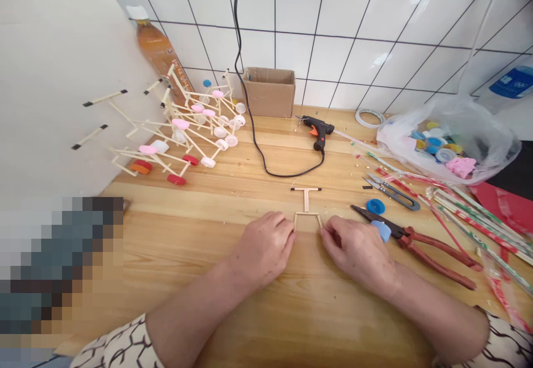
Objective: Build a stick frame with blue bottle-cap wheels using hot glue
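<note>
The left hand and right hand pinch the legs of a wheelless wooden stick frame, beside finished-looking bottle-cap-wheeled stick models.

Left hand hides stick end; pixelated patch covers lower left.

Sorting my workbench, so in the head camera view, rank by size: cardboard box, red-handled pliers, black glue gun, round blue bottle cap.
1. Red-handled pliers and brown cardboard box: unsure, since the pliers sit nearer the camera.
2. Black-and-orange glue gun.
3. Round blue plastic cap.
</note>
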A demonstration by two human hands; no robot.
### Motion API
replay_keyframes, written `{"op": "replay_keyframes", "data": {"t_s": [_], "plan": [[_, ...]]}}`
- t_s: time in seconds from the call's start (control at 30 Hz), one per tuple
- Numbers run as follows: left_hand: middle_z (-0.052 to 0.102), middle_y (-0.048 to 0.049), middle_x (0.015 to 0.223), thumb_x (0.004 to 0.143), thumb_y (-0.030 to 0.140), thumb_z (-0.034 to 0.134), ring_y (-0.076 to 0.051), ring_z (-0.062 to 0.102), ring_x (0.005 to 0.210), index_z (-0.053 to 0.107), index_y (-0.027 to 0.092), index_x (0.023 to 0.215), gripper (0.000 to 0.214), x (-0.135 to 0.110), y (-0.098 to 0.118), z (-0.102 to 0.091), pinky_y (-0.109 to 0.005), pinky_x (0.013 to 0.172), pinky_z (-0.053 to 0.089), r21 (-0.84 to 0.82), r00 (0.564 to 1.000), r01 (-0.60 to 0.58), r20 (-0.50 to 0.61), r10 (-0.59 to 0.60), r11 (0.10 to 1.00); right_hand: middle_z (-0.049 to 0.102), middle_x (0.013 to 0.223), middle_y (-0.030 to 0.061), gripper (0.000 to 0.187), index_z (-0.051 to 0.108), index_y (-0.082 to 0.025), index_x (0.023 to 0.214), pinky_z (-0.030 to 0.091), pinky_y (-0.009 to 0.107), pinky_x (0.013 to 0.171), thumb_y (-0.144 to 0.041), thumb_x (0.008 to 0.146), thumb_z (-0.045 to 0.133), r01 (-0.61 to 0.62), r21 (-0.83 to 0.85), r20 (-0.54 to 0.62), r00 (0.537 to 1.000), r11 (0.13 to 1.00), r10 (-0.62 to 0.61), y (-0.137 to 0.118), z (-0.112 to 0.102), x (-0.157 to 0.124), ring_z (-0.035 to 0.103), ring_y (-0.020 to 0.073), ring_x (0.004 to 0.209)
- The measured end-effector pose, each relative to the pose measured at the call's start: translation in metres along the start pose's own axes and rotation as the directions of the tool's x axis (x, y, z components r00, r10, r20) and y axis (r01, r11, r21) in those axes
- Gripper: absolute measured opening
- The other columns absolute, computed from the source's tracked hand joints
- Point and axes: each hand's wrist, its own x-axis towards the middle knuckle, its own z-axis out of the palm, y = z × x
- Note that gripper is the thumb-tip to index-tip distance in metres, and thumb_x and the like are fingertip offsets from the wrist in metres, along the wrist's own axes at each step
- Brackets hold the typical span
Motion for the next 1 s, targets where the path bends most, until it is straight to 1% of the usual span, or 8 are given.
{"op": "replay_keyframes", "data": {"t_s": [0.27,0.6,1.0], "plan": [[0.059,-0.0036,0.075,0.087,0.015,0.045,-0.016,0.055,0.072,0.06,0.015,0.077,0.017,-0.0001,-0.0006,0.0004,-0.028,0.067,0.045,0.003,1.0,-0.007,0.0,0.007,1.0,0.063,0.055,0.0014,0.024,0.053,-0.018,0.063,0.021,0.026,0.049,-0.027,0.084,0.044,0.012,0.001,-0.03,0.999,1.0,-0.012,0.0002,0.001,-0.0005,0.056,0.0134,0.049],[0.059,-0.0035,0.075,0.087,0.015,0.045,-0.016,0.055,0.073,0.059,0.016,0.077,0.017,0.0002,0.0,0.0003,-0.028,0.068,0.045,0.006,1.0,0.0,0.008,0.0,1.0,0.063,0.055,0.0015,0.024,0.054,-0.018,0.063,0.022,0.026,0.049,-0.027,0.084,0.044,0.021,0.0,-0.038,0.999,1.0,-0.021,0.0005,0.0014,-0.0006,0.056,0.0134,0.049],[0.059,-0.0037,0.076,0.087,0.015,0.045,-0.016,0.055,0.073,0.06,0.015,0.078,0.017,0.0002,0.0,0.0001,-0.028,0.068,0.046,0.005,1.0,-0.001,0.01,0.001,1.0,0.063,0.055,0.0012,0.024,0.054,-0.018,0.064,0.022,0.025,0.049,-0.026,0.084,0.045,0.005,-0.001,-0.015,1.0,1.0,-0.005,0.0001,0.001,-0.0001,0.058,0.0142,0.05]]}}
